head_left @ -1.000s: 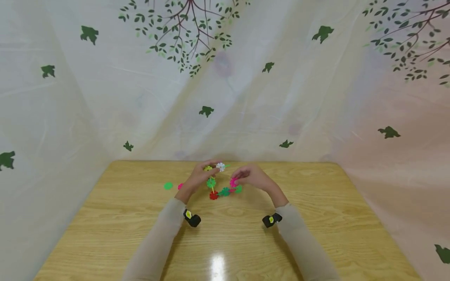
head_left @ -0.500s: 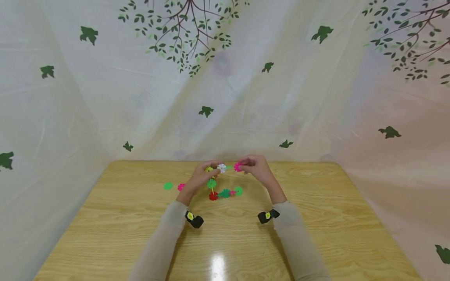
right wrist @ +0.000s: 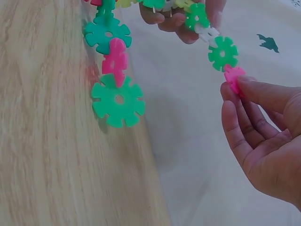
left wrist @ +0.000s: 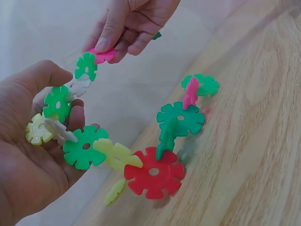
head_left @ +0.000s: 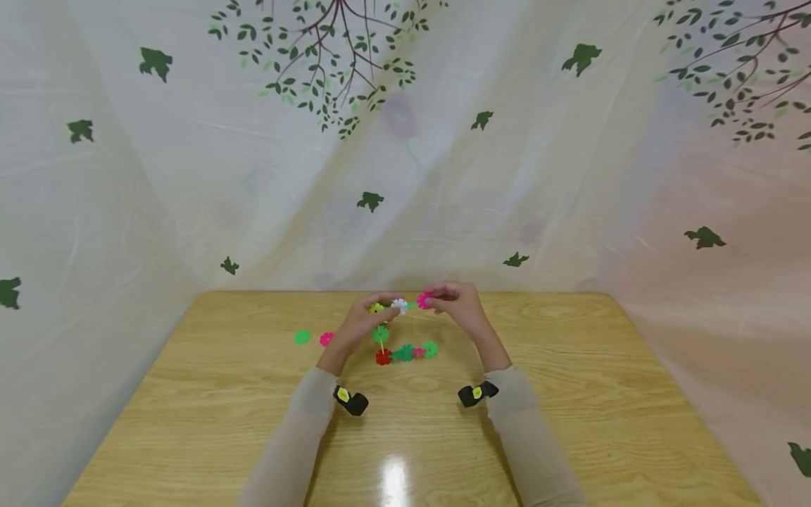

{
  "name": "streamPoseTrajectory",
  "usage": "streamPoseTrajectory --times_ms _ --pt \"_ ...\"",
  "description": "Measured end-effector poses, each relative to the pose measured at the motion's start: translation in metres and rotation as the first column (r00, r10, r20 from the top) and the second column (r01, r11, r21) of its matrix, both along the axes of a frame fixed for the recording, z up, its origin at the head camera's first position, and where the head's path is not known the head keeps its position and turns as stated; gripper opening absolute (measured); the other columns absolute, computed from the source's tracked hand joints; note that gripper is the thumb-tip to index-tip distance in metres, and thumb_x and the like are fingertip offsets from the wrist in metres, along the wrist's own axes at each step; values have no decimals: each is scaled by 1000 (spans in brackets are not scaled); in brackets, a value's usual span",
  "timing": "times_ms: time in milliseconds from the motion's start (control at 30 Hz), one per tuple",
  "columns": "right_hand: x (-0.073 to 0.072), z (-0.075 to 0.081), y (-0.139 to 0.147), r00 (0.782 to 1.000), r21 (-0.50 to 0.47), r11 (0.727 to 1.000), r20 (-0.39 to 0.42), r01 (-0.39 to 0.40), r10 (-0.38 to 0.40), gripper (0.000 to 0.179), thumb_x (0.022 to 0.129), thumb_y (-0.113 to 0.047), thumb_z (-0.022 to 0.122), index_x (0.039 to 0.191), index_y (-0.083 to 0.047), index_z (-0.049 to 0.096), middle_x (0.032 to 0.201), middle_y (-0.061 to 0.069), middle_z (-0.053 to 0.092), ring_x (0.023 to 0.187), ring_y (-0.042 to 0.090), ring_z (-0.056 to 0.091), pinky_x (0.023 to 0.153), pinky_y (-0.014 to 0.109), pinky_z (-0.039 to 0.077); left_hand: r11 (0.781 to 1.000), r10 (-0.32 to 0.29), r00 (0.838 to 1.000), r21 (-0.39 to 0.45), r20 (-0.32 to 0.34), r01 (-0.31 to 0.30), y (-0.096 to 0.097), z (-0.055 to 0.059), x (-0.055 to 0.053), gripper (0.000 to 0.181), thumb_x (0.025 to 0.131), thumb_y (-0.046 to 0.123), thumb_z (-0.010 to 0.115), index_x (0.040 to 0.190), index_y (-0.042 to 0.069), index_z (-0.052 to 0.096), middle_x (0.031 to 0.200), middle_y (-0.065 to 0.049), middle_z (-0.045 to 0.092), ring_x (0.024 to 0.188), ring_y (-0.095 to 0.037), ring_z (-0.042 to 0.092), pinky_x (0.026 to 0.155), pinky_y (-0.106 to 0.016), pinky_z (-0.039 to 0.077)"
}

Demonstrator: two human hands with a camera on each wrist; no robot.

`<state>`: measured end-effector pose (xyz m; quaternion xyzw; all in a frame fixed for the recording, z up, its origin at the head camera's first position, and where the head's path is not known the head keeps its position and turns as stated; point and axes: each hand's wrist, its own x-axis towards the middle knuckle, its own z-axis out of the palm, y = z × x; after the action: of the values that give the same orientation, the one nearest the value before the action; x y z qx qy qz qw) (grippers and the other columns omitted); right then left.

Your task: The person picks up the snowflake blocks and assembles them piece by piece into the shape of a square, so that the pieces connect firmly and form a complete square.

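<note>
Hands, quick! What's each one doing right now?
Left hand: closed, holding the chain of notched plastic discs.
Right hand: closed, pinching the pink notched disc between thumb and fingers.

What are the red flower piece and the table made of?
The red flower piece is probably smooth plastic: its colour is even and its notches are neat. The table looks like glossy wood, with streaky grain and a bright reflection, though it could be a printed wood pattern.

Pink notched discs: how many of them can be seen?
3: the held one in the right hand, the linked one between a teal disc and a green disc, the third one left of the left hand. More may be hidden.
</note>
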<state>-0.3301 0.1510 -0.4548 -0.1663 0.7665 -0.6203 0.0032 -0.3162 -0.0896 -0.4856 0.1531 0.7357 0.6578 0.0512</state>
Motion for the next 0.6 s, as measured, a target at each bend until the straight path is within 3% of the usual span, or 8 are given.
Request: streamPoseTrajectory --times_ms 100,200,367,600 --pt "1 -2 -2 1000 -8 1000 2 -10 10 25 92 -4 74 113 10 72 102 23 75 79 8 71 80 53 62 1000 6 1000 -4 17 -6 1 0 0 41 97 17 72 132 -2 64 106 -5 66 88 -15 63 88 -55 60" --pt "2 -2 -4 1000 -16 1000 6 -12 12 27 92 -4 74 114 11 71 102 21 75 79 9 71 79 49 63 1000 10 999 11 39 -10 2 0 0 43 95 19 74 131 -3 65 105 -4 66 91 -18 65 91 -60 58" --pt "2 -4 -5 1000 -33 999 19 -9 9 26 91 -4 75 114 9 72 103 23 75 79 9 71 75 35 64 999 19 997 30 68 -22 4 0 2 45 93 19 77 130 -5 65 106 -6 68 93 -19 68 92 -59 58" --pt "3 -5 -6 999 -49 999 33 -3 4 29 91 -2 75 115 12 70 109 31 72 79 11 71 80 42 64 997 54 991 55 122 -61 8 2 5 40 91 15 79 124 -4 68 106 -4 71 90 -13 69 89 -50 61"
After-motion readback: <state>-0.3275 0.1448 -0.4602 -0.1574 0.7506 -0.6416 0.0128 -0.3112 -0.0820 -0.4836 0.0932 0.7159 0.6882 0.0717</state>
